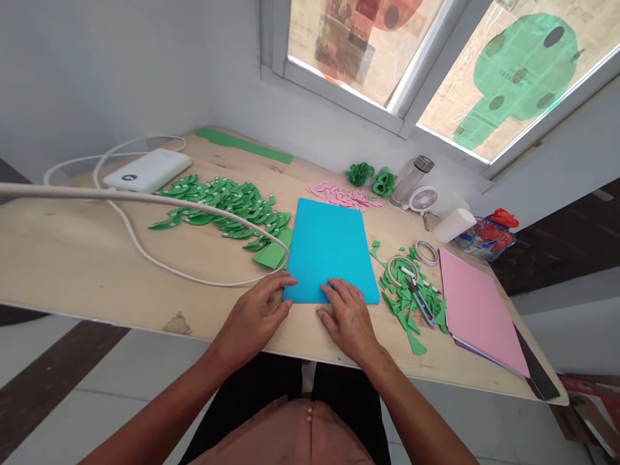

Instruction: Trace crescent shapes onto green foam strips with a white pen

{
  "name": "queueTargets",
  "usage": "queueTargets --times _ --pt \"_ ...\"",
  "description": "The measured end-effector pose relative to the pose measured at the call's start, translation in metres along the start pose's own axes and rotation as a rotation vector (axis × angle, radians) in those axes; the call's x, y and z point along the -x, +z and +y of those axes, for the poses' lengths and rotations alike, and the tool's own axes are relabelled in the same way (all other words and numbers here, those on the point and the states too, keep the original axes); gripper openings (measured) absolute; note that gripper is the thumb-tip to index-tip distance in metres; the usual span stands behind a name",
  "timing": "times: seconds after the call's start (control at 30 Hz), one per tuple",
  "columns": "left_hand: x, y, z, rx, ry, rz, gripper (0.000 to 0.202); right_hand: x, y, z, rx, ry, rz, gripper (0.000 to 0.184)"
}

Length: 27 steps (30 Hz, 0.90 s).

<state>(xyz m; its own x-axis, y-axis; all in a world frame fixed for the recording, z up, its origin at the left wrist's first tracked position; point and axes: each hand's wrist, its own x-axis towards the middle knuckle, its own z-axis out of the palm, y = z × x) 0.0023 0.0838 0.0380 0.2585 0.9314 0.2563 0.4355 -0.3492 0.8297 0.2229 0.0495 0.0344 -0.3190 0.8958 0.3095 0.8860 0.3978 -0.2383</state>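
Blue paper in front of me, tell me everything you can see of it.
The blue paper is bright, plain and rectangular, smooth-looking like card, with straight edges; whether one sheet or several is unclear. It lies flat on the wooden table, between green cutouts and green scraps. The left hand has fingers at its near left corner; the right hand has fingertips on its near edge.

Rectangular bright blue paper (332,248), perhaps several sheets, lies flat on the table (87,271).
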Motion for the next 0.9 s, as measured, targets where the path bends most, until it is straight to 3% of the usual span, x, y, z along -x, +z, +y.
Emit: queueTargets --times 0.17,0.43,0.67,0.9 --pt "0.001 -0.002 0.008 0.366 -0.190 -0.023 0.034 0.001 0.004 0.000 -0.014 0.010 0.030 0.039" --pt "0.002 0.000 0.034 0.779 -0.393 0.086 0.041 -0.001 0.004 -0.005 0.091 0.021 0.021 0.039" --pt "0.000 -0.002 0.040 0.848 -0.448 0.095 0.042 -0.020 -0.002 -0.014 0.387 -0.071 -0.080 0.018" --pt "0.007 -0.003 0.036 0.824 -0.469 0.099 0.040 -0.022 -0.004 -0.006 0.404 -0.165 -0.070 0.013"
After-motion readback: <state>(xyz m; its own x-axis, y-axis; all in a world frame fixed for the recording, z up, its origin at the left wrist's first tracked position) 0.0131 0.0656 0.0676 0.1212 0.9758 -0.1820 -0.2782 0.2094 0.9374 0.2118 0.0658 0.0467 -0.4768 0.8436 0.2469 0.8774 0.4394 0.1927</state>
